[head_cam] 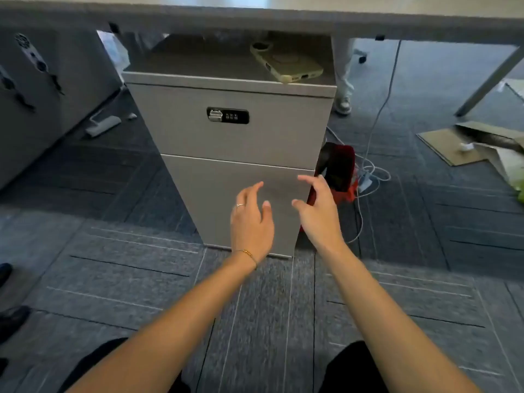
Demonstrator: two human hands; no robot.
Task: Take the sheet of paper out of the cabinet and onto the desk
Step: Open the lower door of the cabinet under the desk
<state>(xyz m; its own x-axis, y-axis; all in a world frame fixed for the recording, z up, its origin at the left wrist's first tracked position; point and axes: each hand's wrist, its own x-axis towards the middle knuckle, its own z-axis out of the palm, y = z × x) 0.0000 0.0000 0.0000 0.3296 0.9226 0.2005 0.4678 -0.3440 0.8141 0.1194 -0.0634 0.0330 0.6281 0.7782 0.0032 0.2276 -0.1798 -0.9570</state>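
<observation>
A grey drawer cabinet [198, 131] stands under the desk [283, 19], whose edge runs across the top of the view. Both of its drawers are closed, and the upper one carries a combination lock [228, 116]. No sheet of paper shows; the drawers' insides are hidden. My left hand [251, 219] hovers in front of the lower drawer [204, 194] with fingers spread and holds nothing. My right hand [317, 208] is beside it near the drawer's right edge, fingers curled apart, also holding nothing. I cannot tell whether either hand touches the drawer front.
A phone in a pale case [286, 62] lies on the cabinet top. A red and black bag [337, 171] and white cables [368, 171] lie on the floor to the cabinet's right. Flattened cardboard [453, 146] lies further right. A desk leg [487, 80] slants at the upper right. Someone's legs [344, 80] stand behind.
</observation>
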